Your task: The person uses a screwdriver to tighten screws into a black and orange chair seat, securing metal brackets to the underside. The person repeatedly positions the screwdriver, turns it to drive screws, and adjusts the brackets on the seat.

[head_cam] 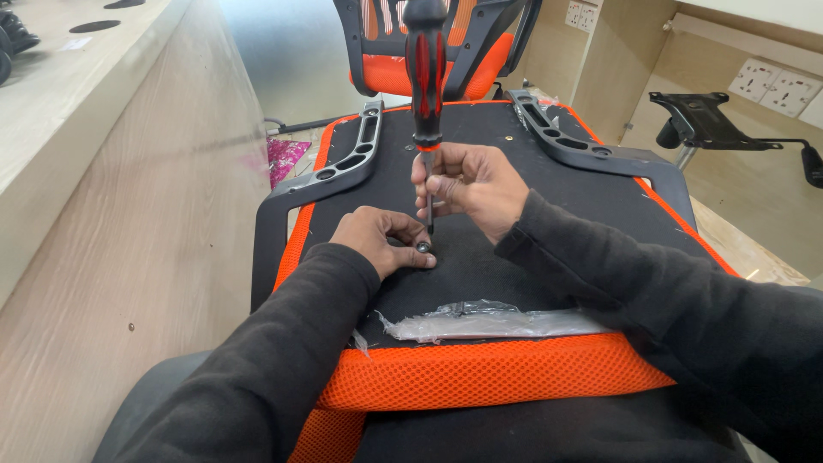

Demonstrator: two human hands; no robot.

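Black armrest, left [330, 176]: lies on the upturned seat base [506, 257].
Left hand [377, 240]: my fingertips pinch a small bolt [423, 248] against the base.
Screwdriver [426, 77]: upright, tip at the bolt.
Right hand [471, 184]: my fingers are closed around its shaft.

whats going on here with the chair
A person is working on an upturned orange and black chair seat lying across their lap area. The right hand grips the shaft of a red and black screwdriver, held upright. The left hand pinches a small bolt at the screwdriver's tip, against the seat's black underside. Two grey armrest brackets sit on either side.
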